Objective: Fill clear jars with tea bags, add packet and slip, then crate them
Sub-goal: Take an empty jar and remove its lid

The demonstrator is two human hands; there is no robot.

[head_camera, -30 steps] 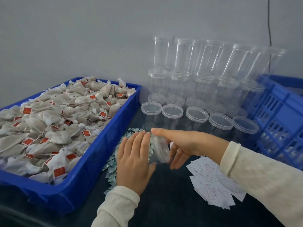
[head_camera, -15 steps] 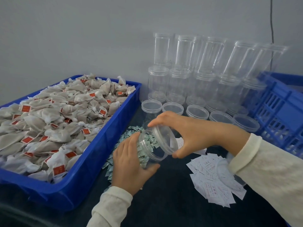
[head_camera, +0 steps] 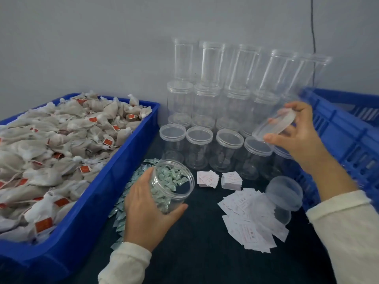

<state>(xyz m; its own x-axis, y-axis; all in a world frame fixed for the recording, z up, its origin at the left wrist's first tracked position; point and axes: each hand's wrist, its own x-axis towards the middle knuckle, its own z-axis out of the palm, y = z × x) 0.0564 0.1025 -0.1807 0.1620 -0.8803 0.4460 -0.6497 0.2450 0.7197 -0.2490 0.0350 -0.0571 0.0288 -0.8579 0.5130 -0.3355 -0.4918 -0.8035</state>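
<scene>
My left hand [head_camera: 147,208] grips an open clear jar [head_camera: 174,181], tilted over the pile of small green packets [head_camera: 121,203] beside the tea-bag bin; the packets show through its wall. My right hand [head_camera: 295,138] holds the jar's clear lid [head_camera: 274,126] up at the right, above the row of lidded jars [head_camera: 199,148]. A blue bin [head_camera: 98,199] at the left is heaped with tea bags [head_camera: 61,144] bearing red tags. White paper slips [head_camera: 246,220] lie scattered on the dark table.
More clear jars [head_camera: 207,78] are stacked against the grey wall. A blue slatted crate [head_camera: 348,136] stands at the right. A loose clear lid and jar [head_camera: 284,191] lie on the slips near the crate. Two small stacks of slips [head_camera: 217,178] sit before the jars.
My right hand has taken the lid off the jar and carried it up and to the right. My left hand keeps the jar, now open, near the packets.
</scene>
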